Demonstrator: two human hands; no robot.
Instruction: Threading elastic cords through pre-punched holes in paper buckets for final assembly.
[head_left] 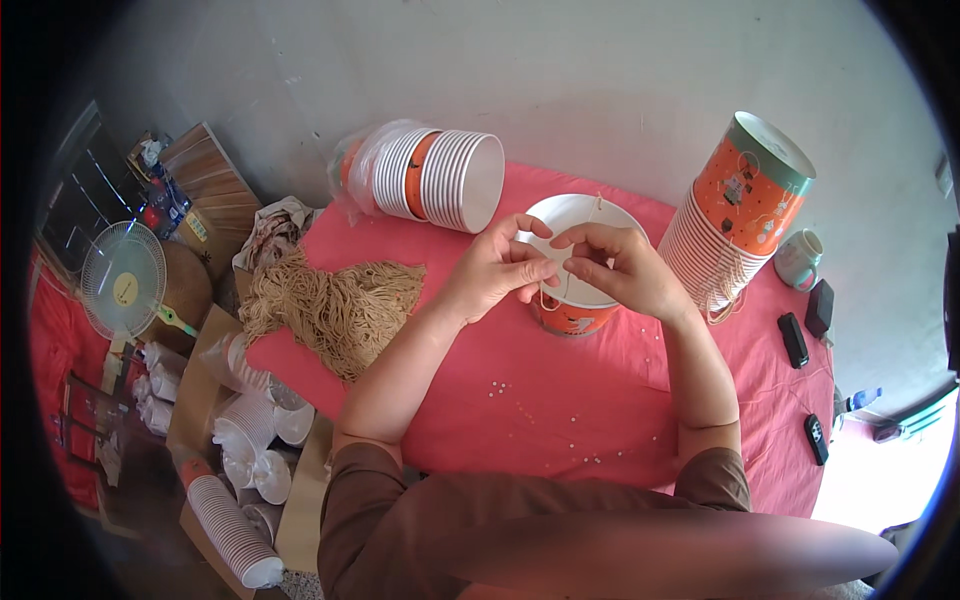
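An orange paper bucket (572, 318) with a white inside stands on the pink table (520, 400). Both my hands are over its near rim. My left hand (498, 266) and my right hand (612, 264) pinch a thin beige string (546, 297) between their fingertips; it loops down at the bucket's rim, and a short end sticks up at the far rim. A heap of beige strings (335, 305) lies to the left on the table.
A row of nested buckets (440, 176) lies on its side at the back. A leaning stack of orange buckets (740, 215) stands right, with a mug (800, 258) and dark gadgets (795, 340) beyond. Small white beads (560, 425) dot the cloth. White cups (250, 440) and a fan (125, 280) sit left.
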